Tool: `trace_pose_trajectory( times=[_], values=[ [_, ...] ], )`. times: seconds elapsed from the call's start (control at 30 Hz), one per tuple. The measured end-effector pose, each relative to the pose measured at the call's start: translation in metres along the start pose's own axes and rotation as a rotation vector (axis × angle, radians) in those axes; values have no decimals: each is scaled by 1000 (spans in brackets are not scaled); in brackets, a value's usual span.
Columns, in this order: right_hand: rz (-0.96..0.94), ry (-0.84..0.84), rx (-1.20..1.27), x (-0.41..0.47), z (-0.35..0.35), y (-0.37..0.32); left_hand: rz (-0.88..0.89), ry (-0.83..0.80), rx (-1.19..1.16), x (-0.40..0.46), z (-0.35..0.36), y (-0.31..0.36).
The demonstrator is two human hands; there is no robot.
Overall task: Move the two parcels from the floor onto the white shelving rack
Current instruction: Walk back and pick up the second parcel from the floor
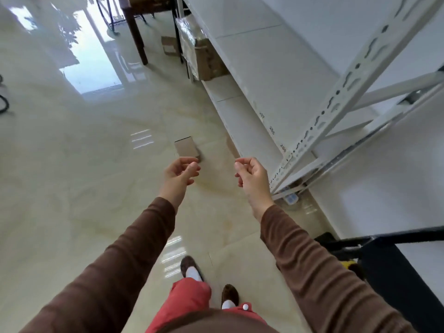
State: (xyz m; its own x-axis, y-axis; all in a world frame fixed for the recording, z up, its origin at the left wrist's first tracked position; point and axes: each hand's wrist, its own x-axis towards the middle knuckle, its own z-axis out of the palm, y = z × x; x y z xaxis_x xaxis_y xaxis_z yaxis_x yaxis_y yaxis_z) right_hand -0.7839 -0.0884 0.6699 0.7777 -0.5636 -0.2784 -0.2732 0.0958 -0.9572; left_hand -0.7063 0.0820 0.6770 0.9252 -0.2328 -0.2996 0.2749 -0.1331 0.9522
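A small brown cardboard parcel [186, 147] lies on the glossy floor just beyond my left hand [180, 173]. That hand hovers in the air near the parcel with its fingers loosely curled and apart, holding nothing. My right hand [252, 175] is held out at the same height, empty too, close to the front edge of the white shelving rack [276, 75]. A large cardboard parcel wrapped in clear film [204, 56] sits on the rack's low shelf further back. Another small box [169, 45] stands on the floor by a table leg.
The rack's perforated white upright [336, 97] slants across the right side. A dark table leg [137, 32] stands at the back. A black frame [384, 241] is at the lower right. My feet are on the cream tile floor [84, 176].
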Motion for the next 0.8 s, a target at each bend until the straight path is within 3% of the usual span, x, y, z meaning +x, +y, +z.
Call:
trace_pose_trajectory(
  times=[0.4, 0.8],
  values=[
    [36, -89, -30, 175, 169, -43, -94, 93, -6, 203, -96, 28],
    [98, -45, 23, 386, 277, -91, -104, 51, 16, 442, -131, 85]
  ],
)
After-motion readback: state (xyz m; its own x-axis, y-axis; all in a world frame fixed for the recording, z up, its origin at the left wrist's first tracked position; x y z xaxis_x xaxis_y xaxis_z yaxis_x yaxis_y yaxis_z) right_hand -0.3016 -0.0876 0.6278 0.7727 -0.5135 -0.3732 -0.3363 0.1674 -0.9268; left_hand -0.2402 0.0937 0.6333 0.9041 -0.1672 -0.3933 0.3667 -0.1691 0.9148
